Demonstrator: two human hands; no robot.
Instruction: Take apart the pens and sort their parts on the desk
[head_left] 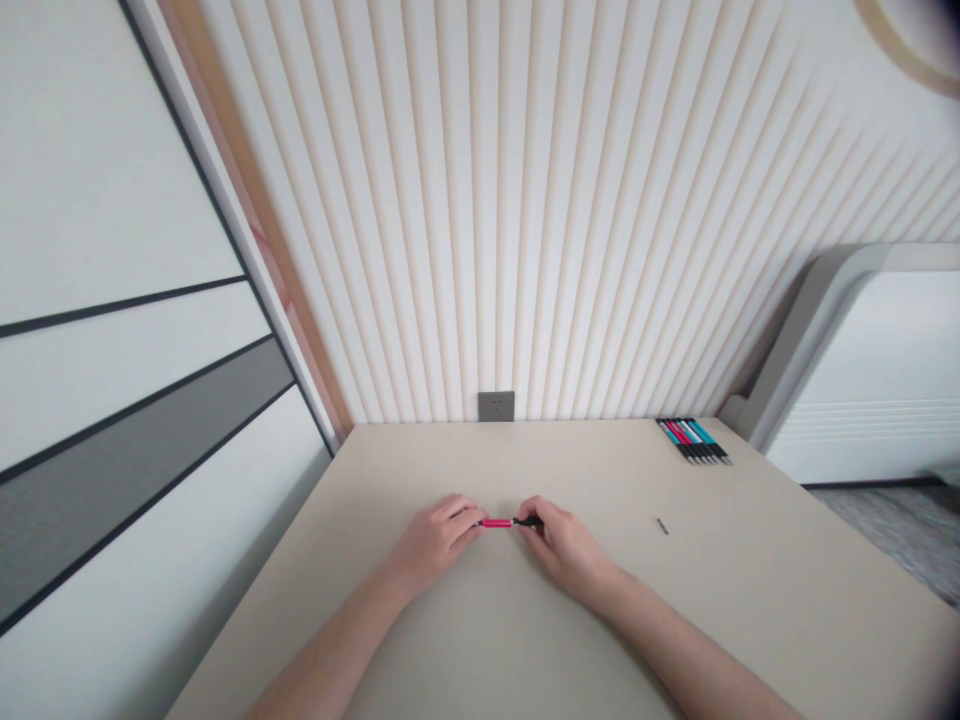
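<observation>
A pen with a pink barrel (496,523) is held level between my two hands, just over the table. My left hand (442,530) is closed, its fingertips pinching the pen's left end. At the other end, my right hand (559,540) has its thumb and fingers closed round a black section (531,521) of the pen. A thin pale ring shows where pink meets black; whether the two parts are fully joined I cannot tell. To the right of my right hand, a short, thin dark piece (662,525) lies on the table, too small to name.
Several pens (694,441) with black, pink, white and teal parts lie side by side at the back right of the beige table (420,455). A dark wall socket (496,406) sits behind the table's back edge. A white cabinet (135,430) borders the left side.
</observation>
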